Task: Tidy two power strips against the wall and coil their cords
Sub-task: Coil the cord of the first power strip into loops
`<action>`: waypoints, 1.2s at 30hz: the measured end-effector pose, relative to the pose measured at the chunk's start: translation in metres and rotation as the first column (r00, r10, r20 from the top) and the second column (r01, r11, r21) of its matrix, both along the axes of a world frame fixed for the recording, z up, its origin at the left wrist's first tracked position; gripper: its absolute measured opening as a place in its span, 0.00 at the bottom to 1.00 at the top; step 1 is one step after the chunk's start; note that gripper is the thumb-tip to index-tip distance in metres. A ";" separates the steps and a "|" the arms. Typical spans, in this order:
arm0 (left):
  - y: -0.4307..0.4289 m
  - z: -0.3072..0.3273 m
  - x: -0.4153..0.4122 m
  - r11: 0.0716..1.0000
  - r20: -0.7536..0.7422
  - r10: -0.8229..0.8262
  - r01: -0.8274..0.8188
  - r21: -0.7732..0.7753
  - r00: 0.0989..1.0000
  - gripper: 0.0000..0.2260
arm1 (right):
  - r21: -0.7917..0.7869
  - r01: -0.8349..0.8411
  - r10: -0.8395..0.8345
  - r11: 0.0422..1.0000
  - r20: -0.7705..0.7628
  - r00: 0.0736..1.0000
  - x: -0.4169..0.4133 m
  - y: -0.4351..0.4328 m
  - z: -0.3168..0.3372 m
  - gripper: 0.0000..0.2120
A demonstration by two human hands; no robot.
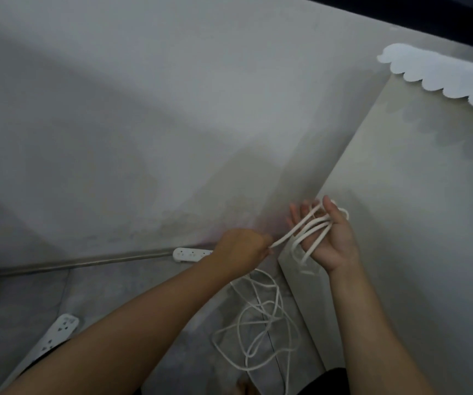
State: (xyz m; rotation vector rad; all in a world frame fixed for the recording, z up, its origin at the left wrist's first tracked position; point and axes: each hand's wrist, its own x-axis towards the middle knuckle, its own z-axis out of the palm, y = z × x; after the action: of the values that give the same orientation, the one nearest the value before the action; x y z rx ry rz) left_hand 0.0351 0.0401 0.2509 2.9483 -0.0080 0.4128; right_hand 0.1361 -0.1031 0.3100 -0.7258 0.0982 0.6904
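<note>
A white power strip (pixel 189 254) lies on the floor against the wall's base, partly hidden behind my left hand. A second white power strip (pixel 55 334) lies at the lower left, angled away from the wall, its lower end hidden by my left arm. My right hand (pixel 329 238) is raised palm up with several loops of white cord (pixel 312 223) wound across the palm and fingers. My left hand (pixel 243 249) pinches the cord just left of those loops. The loose remainder of the cord (pixel 261 323) lies tangled on the floor below both hands.
A pale cabinet side (pixel 400 223) rises on the right, right behind my right hand, with a scalloped white cloth (pixel 443 72) over its top. The grey wall (pixel 144 138) fills the upper view. A metal strip (pixel 72 262) runs along the wall's base. Grey floor (pixel 129 295) lies below.
</note>
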 end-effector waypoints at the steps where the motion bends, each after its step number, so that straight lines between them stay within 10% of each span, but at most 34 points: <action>1: -0.002 0.001 -0.002 0.999 0.036 -0.041 0.041 0.009 0.999 0.10 | 0.017 0.032 -0.031 0.999 -0.032 0.999 0.001 -0.001 0.001 0.19; 4: -0.005 0.000 -0.010 0.981 0.088 -0.119 0.131 -0.145 0.989 0.08 | 0.128 0.086 -0.071 0.988 -0.118 0.990 0.004 -0.010 0.004 0.23; 9: -0.008 -0.008 -0.016 0.877 -0.269 -0.194 0.044 -0.478 0.943 0.13 | 0.334 -0.065 0.053 0.940 0.046 0.998 0.000 -0.016 0.017 0.24; 22: -0.018 -0.013 -0.003 0.232 -0.351 -0.518 -0.267 -0.935 0.780 0.10 | 0.608 -0.347 0.204 0.714 0.294 0.934 -0.024 -0.020 0.046 0.21; 24: -0.013 -0.022 -0.007 0.267 -0.429 -0.557 -0.336 -0.903 0.711 0.09 | 0.655 -0.326 0.195 0.682 0.267 0.944 -0.023 -0.027 0.051 0.20; 29: 0.005 -0.051 -0.006 0.684 -0.547 -0.324 -0.208 -0.699 0.772 0.11 | 0.628 -0.413 0.252 0.659 0.333 0.909 -0.024 -0.043 0.061 0.20; 36: 0.055 -0.038 0.009 0.574 -0.469 -0.031 -0.369 -0.731 0.883 0.17 | 0.234 -0.739 0.537 0.632 0.555 0.635 -0.026 -0.078 0.063 0.22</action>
State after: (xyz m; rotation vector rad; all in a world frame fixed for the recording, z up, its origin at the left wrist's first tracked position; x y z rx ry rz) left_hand 0.0438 0.0952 0.2128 2.0335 0.4232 -0.2189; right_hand 0.1104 -0.1813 0.3728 -0.4324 -0.7810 1.1915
